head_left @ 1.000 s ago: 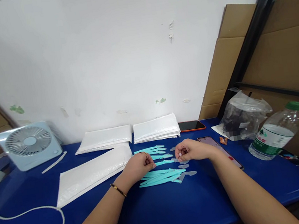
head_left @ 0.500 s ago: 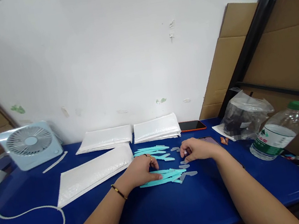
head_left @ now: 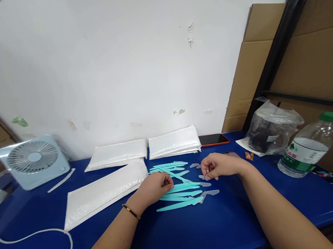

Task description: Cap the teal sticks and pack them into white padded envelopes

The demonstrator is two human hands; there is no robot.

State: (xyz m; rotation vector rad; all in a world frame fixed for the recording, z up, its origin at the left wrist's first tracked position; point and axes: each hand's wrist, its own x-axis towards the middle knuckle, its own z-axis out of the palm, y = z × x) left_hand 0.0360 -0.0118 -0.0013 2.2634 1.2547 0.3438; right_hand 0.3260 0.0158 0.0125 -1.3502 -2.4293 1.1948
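Several thin turquoise plastic sticks (head_left: 180,193) lie in a loose pile on the blue table (head_left: 187,239), with small clear caps (head_left: 212,192) scattered beside them. My left hand (head_left: 154,186), with a ring and a bracelet, is curled at the left of the pile, pinching one turquoise stick (head_left: 174,175) that slants up out of the pile. My right hand (head_left: 219,166) is curled to the right of the pile, its fingertips pinched on a small clear cap (head_left: 207,171).
Stacks of white padded envelopes (head_left: 174,143) lie behind and to the left (head_left: 101,192). A small blue fan (head_left: 33,160) with a white cable (head_left: 29,236) stands at left. Two phones (head_left: 213,139), a plastic bag (head_left: 269,127) and a water bottle (head_left: 307,146) are at right, with cardboard behind.
My left hand dropped onto the pile, then pulled back up a little with one stick pinched and lifted. My right hand shifted slightly right and stayed pinched.
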